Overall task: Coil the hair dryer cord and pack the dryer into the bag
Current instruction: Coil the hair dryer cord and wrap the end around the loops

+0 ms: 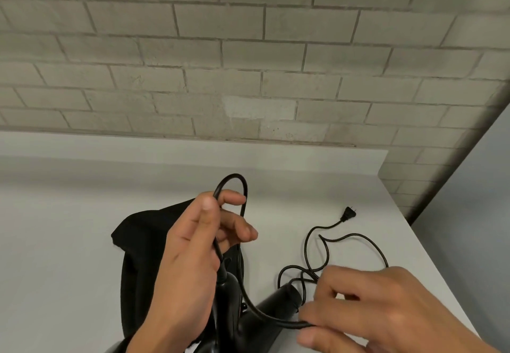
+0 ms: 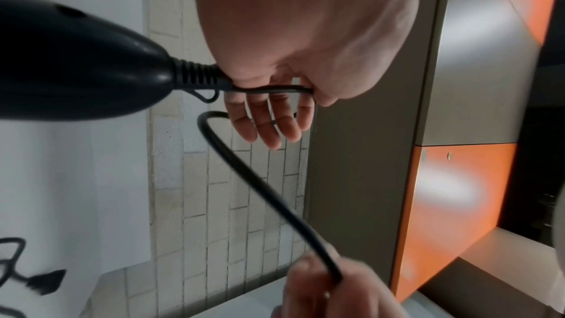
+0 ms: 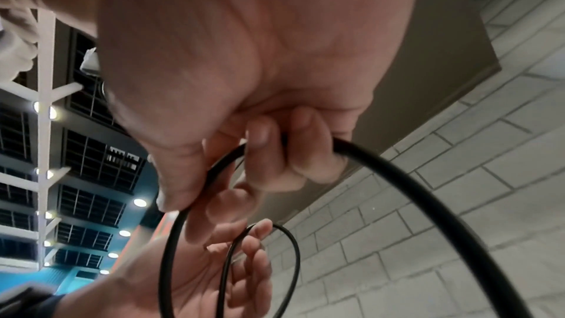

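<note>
The black cord (image 1: 249,301) loops up from the dryer (image 1: 265,311) lying on the white table (image 1: 69,242). My left hand (image 1: 193,256) pinches that loop palm-up, my right hand (image 1: 367,311) grips cord lower down, black bag (image 1: 138,242) underneath, plug (image 1: 348,214) lying farther off.

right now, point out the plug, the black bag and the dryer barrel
plug (image 1: 348,214), head view, on its black body.
black bag (image 1: 143,242), head view, on the cloth.
dryer barrel (image 1: 278,301), head view, on its side.

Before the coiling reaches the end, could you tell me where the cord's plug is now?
In the head view the plug lies on the white table, right of both hands and beyond the right hand, near the table's far right edge.
</note>
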Tool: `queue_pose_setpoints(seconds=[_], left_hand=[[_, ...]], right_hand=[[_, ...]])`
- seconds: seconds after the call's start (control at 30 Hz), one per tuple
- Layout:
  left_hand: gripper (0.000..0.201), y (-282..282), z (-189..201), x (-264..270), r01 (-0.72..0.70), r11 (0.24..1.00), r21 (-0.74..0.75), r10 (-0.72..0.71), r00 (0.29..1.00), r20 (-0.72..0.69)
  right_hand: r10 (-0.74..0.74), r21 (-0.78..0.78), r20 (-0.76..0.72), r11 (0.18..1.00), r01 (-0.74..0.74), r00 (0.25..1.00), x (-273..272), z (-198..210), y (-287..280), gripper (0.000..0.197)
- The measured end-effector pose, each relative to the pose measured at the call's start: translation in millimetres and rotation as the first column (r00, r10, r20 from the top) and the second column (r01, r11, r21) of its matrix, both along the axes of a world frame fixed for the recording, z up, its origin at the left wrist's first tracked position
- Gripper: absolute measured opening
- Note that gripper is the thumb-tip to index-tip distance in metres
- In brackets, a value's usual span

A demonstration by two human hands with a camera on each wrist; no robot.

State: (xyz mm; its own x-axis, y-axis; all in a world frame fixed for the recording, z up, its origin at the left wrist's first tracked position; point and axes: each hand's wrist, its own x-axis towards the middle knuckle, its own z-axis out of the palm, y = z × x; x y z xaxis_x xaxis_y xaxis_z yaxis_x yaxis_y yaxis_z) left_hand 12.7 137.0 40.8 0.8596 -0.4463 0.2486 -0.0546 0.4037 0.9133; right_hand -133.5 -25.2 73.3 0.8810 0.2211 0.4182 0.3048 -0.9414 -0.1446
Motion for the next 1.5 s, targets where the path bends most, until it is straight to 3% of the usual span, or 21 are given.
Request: queue_pose_setpoints(seconds=[0.27, 0.7, 0.97, 1.27, 1.5], left_hand=[[0.048, 3, 2, -8, 0.149, 0.988, 0.037, -0.150, 0.988, 0.047], [0.048, 5, 5, -10, 0.341, 0.939, -0.044, -0.344, 0.935, -0.085], [0.049, 4, 5, -7, 0.431, 0.897, -0.093, -0.440, 0.891, -0.113], [0.052, 6, 3, -6, 0.404, 0.901, -0.159, -0.430, 0.879, -0.206], [0.046, 13, -4, -1, 0.446, 0.895, -0.016, -0.445, 0.894, 0.053]], right_hand=[[0.000, 0.361, 0.110, 0.932, -0.040, 0.994, 33, 16, 5, 0.022], [-0.158, 0.524, 0.279, 0.852, -0.012, 0.947, 73, 8, 19, 0.022], [-0.186, 0.646, 0.246, 0.763, -0.018, 0.951, 77, -2, 20, 0.013], [-0.063, 0.684, 0.080, 0.729, -0.009, 0.995, 79, -6, 14, 0.016], [-0.168, 0.727, 0.154, 0.686, 0.004, 0.974, 81, -14, 18, 0.019]])
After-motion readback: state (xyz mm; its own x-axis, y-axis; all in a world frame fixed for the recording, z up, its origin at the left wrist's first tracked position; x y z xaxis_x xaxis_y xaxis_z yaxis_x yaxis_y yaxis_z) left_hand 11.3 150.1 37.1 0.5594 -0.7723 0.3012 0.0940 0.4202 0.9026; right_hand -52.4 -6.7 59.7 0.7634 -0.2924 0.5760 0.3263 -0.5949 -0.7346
